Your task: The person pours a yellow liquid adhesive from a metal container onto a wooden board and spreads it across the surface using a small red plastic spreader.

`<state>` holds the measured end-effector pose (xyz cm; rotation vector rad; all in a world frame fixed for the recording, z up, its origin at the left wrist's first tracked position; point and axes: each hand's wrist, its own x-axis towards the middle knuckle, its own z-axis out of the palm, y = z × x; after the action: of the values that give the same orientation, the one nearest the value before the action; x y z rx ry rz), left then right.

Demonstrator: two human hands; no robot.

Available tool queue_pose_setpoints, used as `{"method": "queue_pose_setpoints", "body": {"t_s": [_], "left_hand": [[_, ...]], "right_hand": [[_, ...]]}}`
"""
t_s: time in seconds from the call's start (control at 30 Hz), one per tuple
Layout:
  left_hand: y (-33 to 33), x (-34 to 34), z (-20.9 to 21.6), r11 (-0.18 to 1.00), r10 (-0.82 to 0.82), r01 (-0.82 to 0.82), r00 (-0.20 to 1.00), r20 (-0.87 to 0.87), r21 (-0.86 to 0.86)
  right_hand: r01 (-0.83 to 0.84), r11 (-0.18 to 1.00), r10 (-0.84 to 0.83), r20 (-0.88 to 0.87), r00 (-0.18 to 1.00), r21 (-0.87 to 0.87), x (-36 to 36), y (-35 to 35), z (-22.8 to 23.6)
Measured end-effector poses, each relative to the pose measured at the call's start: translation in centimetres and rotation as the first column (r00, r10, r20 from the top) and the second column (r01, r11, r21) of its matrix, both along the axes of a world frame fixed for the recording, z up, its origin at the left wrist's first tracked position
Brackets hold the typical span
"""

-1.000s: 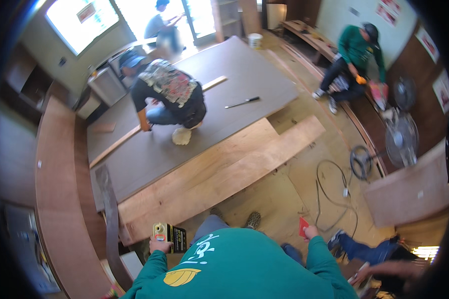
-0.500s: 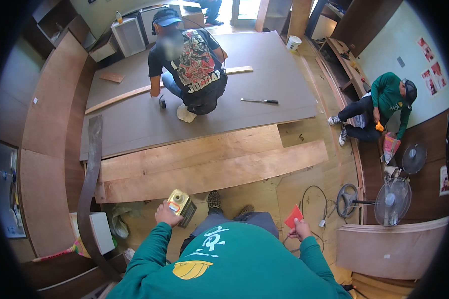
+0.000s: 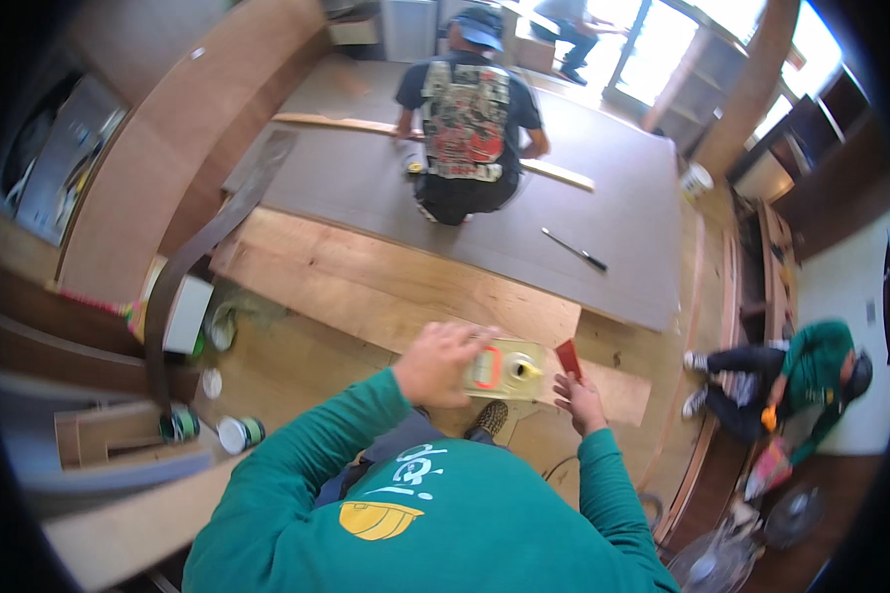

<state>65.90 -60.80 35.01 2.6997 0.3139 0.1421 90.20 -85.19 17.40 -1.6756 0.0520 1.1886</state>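
My left hand (image 3: 443,364) is closed on a rectangular metal can (image 3: 509,385), gripping it by the top end. The can's top has a red-ringed handle area and a round dark opening, with something pale yellow at the opening that I cannot make out. Close by on the right, my right hand (image 3: 581,403) holds a thin flat red piece (image 3: 568,358) upright between its fingers, apart from the can. Both hands are over the near edge of long plywood strips (image 3: 396,272) that lie on the floor in front of me.
Beyond the plywood, a person in black (image 3: 465,128) crouches on a large grey sheet (image 3: 346,183). A black-handled tool (image 3: 576,249) lies there. Another person in green (image 3: 816,366) sits at the right near fans (image 3: 712,568). Paint tins (image 3: 237,433) and a curved dark strip (image 3: 173,316) are left.
My view has turned. My left hand has brought the can inward and up, beside my right hand, which still holds the red piece. The crouching person has shifted on the sheet.
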Motion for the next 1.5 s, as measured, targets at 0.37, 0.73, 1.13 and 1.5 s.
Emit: {"method": "queue_pose_setpoints", "body": {"t_s": [0.37, 0.73, 1.13, 1.5], "left_hand": [[-11.7, 9.3, 10.9, 0.948, -0.315, 0.297, 0.922, 0.224, 0.111], [-15.5, 9.1, 11.0, 0.854, 0.053, 0.293, 0.773, 0.632, -0.430], [-12.5, 9.5, 7.4, 0.767, -0.149, 0.407, 0.865, 0.479, -0.496], [-4.4, 6.7, 0.0, 0.906, 0.020, 0.115, 0.949, 0.313, -0.406]], "right_hand": [[0.141, 0.947, -0.166, 0.061, 0.984, 0.289, 6.8, -6.3, 2.0], [0.246, 0.924, -0.265, 0.026, 0.964, 0.294, 7.5, -10.5, 0.6], [0.261, 0.886, -0.258, -0.062, 0.964, 0.384, 3.8, -7.6, -2.1], [0.452, 0.887, -0.452, -0.025, 0.892, 0.095, -1.4, -7.0, -5.2]]}}
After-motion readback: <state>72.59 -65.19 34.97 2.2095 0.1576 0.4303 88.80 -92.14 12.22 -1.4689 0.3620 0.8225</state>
